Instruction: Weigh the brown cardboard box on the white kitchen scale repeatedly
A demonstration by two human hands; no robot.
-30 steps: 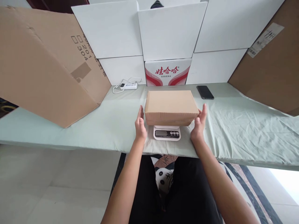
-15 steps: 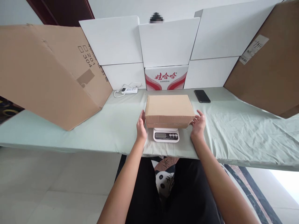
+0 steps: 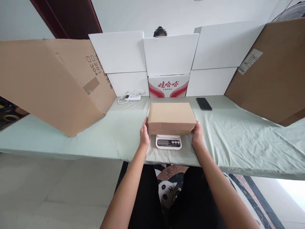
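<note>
A closed brown cardboard box rests on top of a white digital kitchen scale, hiding the scale's weighing plate. The scale's dark panel with a display and round buttons faces me. My left hand is against the box's left side, and my right hand is against its right side near the front corner. Between them they hold the box, with some fingers hidden behind its sides.
White boxes and a red-printed carton form a wall behind. Large cardboard pieces flank the left and right. A phone and a white power strip with a cable lie on the green-clothed table. A person's head shows beyond.
My right hand has moved inward and come against the box's right side; its fingers were spread before. My left hand stays beside the box. The camera view has tilted up slightly.
</note>
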